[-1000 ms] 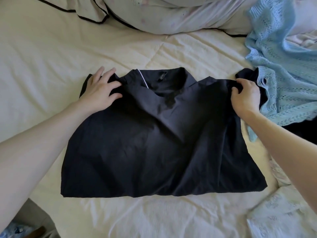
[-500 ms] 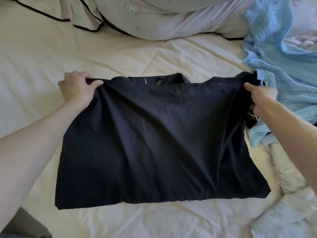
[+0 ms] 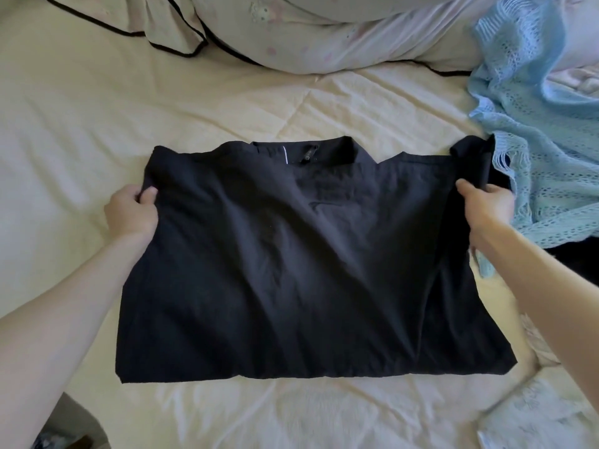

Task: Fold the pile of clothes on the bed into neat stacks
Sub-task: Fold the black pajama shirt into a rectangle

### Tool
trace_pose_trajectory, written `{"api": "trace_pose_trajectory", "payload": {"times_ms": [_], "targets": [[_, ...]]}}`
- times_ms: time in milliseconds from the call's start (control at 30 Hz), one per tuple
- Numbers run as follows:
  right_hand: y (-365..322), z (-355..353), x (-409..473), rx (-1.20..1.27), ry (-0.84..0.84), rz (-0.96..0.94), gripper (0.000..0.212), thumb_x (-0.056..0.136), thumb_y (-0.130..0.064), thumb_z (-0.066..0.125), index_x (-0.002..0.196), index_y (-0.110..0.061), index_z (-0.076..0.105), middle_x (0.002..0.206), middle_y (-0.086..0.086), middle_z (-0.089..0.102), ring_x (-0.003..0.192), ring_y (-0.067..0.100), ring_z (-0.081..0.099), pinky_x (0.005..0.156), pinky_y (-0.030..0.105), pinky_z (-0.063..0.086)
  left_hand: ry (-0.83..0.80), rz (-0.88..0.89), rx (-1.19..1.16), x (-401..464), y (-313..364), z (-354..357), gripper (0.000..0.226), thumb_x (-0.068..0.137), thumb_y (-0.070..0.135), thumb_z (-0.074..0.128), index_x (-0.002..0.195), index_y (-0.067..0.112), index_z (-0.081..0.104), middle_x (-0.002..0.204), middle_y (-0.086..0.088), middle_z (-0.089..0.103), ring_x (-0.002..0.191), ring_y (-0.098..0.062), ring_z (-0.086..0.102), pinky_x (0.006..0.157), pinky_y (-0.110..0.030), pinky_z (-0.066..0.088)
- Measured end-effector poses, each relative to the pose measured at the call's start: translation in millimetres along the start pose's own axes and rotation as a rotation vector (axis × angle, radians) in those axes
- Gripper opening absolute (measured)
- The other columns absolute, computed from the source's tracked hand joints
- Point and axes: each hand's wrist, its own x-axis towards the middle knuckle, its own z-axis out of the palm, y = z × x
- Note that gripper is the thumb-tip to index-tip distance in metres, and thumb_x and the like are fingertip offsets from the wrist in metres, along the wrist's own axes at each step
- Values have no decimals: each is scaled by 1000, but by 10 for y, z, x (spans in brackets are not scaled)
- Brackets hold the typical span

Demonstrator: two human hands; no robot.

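A black shirt [image 3: 291,270] lies spread across the cream bed [image 3: 97,124], collar and label at the far side. My left hand [image 3: 131,215] pinches the shirt's left edge, thumb on top and fingers tucked under the cloth. At the opposite edge my right hand [image 3: 486,209] grips the fabric the same way, beside a turned-up black sleeve end. The upper part of the shirt is raised a little between my hands.
A light blue knitted garment [image 3: 538,140] lies heaped at the right, touching the shirt's sleeve. Pale pillows [image 3: 308,37] with dark piping run along the far side. White patterned cloth [image 3: 538,413] sits at the near right corner. The bed's edge shows near left.
Both hands went from resting flat near the shoulders to pinching the side edges, and have moved toward me along those edges. The collar and label now show again.
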Motion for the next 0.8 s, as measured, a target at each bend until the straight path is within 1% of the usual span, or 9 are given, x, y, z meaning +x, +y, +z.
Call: {"api": "trace_pose_trajectory", "payload": {"times_ms": [100,167,233,300,400,467,567,667,800], "targets": [[-97,-76,142,44,10,77,35,87,-30,65,113,-7,60,106,10,62,99,24,59,89,35,49,60,-80,-31,156,19,-100,40,97,20,45,60,12,32,59,-2,30,70,-23,32,63,-32,29],[-91,-81,139,7,-75,76,38,88,-35,63,116,-9,59,102,9,62,89,24,58,75,34,50,40,-102,-45,143,43,-135,39,97,23,45,60,13,36,60,-4,34,71,-26,33,61,-32,30],[-43,-63,29,-42,-118,29,37,88,-40,60,112,-11,59,91,4,58,78,20,53,66,31,43,-17,-121,-66,19,42,-129,31,97,32,46,86,6,60,82,-10,55,84,-34,49,70,-30,36],[43,-79,-170,-74,-92,-63,29,90,-40,55,104,-15,58,92,2,56,85,17,51,75,29,39,-75,-111,-28,-187,-29,-128,42,97,40,45,114,3,57,108,-13,59,103,-35,53,77,-32,36],[280,-213,-598,-99,-52,-145,36,92,-37,53,118,-12,58,99,-5,55,95,10,50,81,19,33,-77,-57,33,-553,-242,-208,44,96,45,43,108,4,53,100,-12,56,87,-31,50,72,-36,37],[512,-357,-893,-103,-43,-126,35,92,-32,55,118,-10,59,97,-5,56,95,10,52,76,12,34,-78,-68,21,-828,-414,-293,39,96,46,42,101,8,50,93,-7,53,81,-26,47,69,-37,37],[898,-567,-1265,-170,-122,-104,18,91,-29,56,97,-14,63,85,-1,61,83,16,57,65,23,39,-42,-153,-19,-1240,-690,-446,43,95,46,43,109,6,53,100,-7,57,92,-30,52,75,-37,39],[1136,-748,-1405,-255,-50,-75,12,89,-27,60,93,-15,62,84,-2,60,82,16,55,71,29,38,-6,-290,-47,-1590,-892,-533,45,97,41,44,114,2,55,114,-16,59,106,-36,53,85,-40,40],[1148,-895,-1323,-125,-54,181,12,91,-21,58,90,-10,62,91,5,60,89,20,54,77,35,45,-53,-293,-23,-1826,-899,-513,38,101,28,40,107,-6,55,109,-27,57,102,-40,52,83,-40,37]]}}
